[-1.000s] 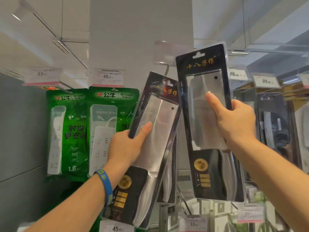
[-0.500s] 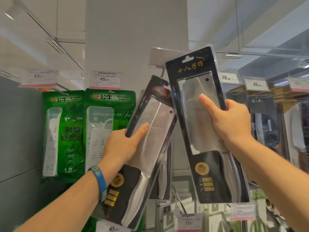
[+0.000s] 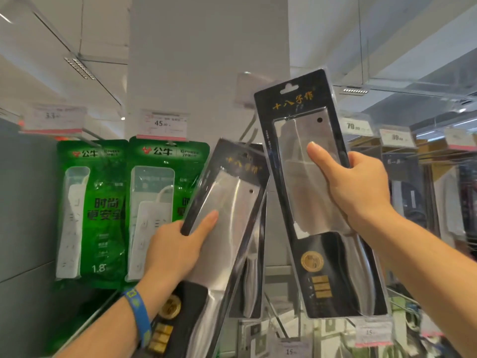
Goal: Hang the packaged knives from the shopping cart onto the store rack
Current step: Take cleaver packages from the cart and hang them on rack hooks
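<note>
Lower centre: left hand grips a tilted black blister-packed cleaver at its edge, thumb across the blade window. A metal rack hook shows just above it. Centre right: a second black cleaver pack is raised, gripped mid-pack by the right hand. Likely stiff, slick and blade-heavy, so hold mid-pack.

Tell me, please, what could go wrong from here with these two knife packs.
1. The left hand and the right hand each grip one pack, so neither can steady the hook; a pack might slip.
2. The left knife pack is tilted and crowds the right knife pack near the hook, so they may snag each other.
</note>
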The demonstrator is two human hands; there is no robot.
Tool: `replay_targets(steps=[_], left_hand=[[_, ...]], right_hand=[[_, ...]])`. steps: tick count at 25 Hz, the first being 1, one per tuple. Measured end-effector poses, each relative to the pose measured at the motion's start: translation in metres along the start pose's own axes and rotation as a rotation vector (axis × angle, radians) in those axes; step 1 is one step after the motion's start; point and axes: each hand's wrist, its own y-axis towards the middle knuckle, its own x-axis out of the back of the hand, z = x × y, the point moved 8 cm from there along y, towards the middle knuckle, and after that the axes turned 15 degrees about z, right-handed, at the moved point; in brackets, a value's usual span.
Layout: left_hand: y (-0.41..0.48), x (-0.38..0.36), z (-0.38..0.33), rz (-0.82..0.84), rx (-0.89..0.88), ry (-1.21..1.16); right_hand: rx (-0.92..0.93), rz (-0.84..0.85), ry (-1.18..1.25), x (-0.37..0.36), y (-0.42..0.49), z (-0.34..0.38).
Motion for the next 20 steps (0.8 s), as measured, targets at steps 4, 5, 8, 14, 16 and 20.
replay_targets(steps=[4, 5, 8, 14, 16, 20], left_hand=[[0.014, 0.000, -0.023, -0.008, -0.072, -0.045], [0.016, 0.000, -0.026, -0.003, -0.079, -0.055], [0.020, -0.003, -0.027, 0.019, -0.076, -0.071], [0.020, -0.007, -0.007, 0.054, -0.019, -0.008], [0.015, -0.008, 0.006, 0.055, 0.017, 0.002], [0.016, 0.000, -0.002, 0.013, -0.058, -0.055]], right_hand=[[-0.029, -0.001, -0.037, 0.000, -0.002, -0.004], [-0.035, 0.008, -0.039, 0.000, -0.003, -0.005], [-0.055, 0.031, -0.026, -0.002, -0.005, -0.009], [-0.064, 0.052, 0.006, -0.006, -0.011, -0.005], [-0.073, 0.061, 0.005, -0.009, -0.012, -0.004], [-0.075, 0.060, 0.026, -0.011, -0.008, -0.006]])
